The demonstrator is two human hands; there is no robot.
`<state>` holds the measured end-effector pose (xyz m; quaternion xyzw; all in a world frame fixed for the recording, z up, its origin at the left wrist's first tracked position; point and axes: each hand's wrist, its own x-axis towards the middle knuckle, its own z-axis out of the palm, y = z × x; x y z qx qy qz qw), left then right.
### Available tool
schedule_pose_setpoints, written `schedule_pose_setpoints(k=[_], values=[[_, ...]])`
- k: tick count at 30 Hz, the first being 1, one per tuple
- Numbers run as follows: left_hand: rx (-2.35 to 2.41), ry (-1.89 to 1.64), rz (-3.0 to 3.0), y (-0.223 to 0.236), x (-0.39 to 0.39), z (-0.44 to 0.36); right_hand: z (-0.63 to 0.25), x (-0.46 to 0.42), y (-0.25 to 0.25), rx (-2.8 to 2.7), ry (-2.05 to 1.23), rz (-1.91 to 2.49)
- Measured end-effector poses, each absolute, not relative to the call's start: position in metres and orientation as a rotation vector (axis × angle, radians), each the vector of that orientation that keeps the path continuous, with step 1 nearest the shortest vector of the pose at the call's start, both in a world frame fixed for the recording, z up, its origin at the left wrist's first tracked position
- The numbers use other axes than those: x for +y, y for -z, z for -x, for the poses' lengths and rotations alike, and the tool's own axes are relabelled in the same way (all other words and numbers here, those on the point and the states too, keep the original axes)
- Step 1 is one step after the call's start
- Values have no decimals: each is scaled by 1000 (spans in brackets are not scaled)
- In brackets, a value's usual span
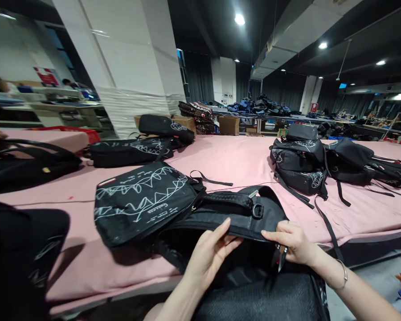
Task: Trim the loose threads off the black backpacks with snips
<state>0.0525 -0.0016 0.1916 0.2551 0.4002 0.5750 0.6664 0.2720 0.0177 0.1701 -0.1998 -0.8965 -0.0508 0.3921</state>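
Observation:
A black backpack (147,198) with white scribble print lies on the pink table (240,162), its back panel and straps hanging over the near edge toward me. My left hand (209,254) pinches the edge of the bag's black fabric between thumb and fingers. My right hand (292,243) grips the same edge further right and also holds small metal snips (279,258), blades pointing down. A bracelet sits on my right wrist.
More black printed backpacks lie at the table's far right (304,165) and far left (133,149). Another black bag (23,167) sits at the left edge, where someone's hand shows. Cardboard boxes (229,125) and piled bags stand behind. A white pillar rises at the back left.

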Motion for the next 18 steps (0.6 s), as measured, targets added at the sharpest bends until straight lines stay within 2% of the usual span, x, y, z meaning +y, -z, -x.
schedule_pose_setpoints(k=[4, 9, 15, 18], values=[[913, -1468, -433, -195, 3, -74, -272, 23, -180, -2208, -254, 607], [843, -1496, -421, -183, -5, -94, -268, 40, -200, -1845, -677, 944], [847, -1502, -469, -181, -14, -98, -255, 55, -207, -1837, -845, 901], [843, -1501, -447, -180, -16, -92, -262, 49, -202, -1866, -789, 943]])
